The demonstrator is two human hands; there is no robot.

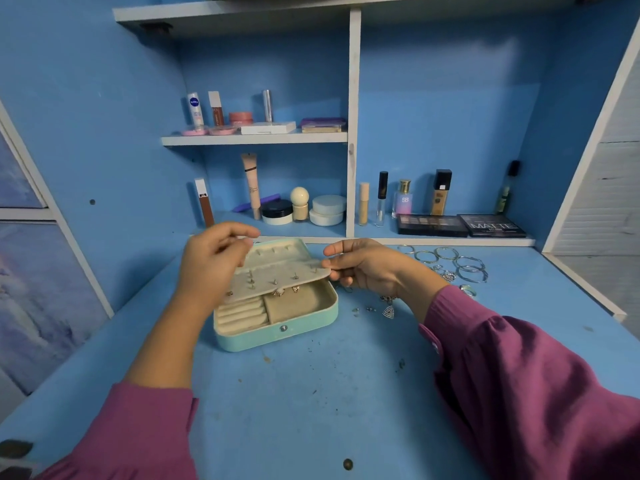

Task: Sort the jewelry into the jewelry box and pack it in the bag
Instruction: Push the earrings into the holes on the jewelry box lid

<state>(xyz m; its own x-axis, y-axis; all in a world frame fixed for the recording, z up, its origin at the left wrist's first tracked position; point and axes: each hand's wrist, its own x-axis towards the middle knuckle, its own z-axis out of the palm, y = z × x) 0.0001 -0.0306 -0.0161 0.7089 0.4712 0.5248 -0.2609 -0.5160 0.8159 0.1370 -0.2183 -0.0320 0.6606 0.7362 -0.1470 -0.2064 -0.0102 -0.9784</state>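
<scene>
A mint-green jewelry box (277,336) lies open in the middle of the blue desk. Its cream earring flap (277,277), studded with several earring posts, is lifted over the tray. My right hand (363,265) pinches the flap's right edge. My left hand (214,258) hovers over the flap's left end with fingertips pinched together; whether they hold anything is hidden. Small gold earrings (285,291) sit under the flap. Loose earrings (388,311) and silver bangles (467,268) lie on the desk to the right of the box.
Cosmetics fill the shelves behind: jars (327,209), bottles, tubes and two eyeshadow palettes (460,225). A white divider (351,133) splits the shelf unit. The desk's right edge (588,289) runs close behind the bangles. No bag is in view.
</scene>
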